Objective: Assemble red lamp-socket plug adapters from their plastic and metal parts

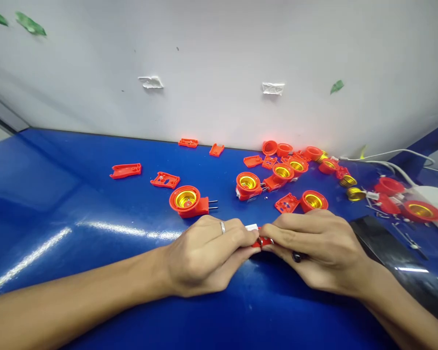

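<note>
Pinching a small red part [265, 241] from both sides, the fingers of the left hand [208, 255] and right hand [319, 250] nearly meet, to the right of the pronged red socket [190, 206] and nearer the wearer. A black tip [296, 257] pokes out by the right hand's fingers; what it belongs to is hidden. Behind that socket, leftward, two red shells lie on the blue table [95, 248]; well to its right stands a loose gold sleeve [355, 194].
</note>
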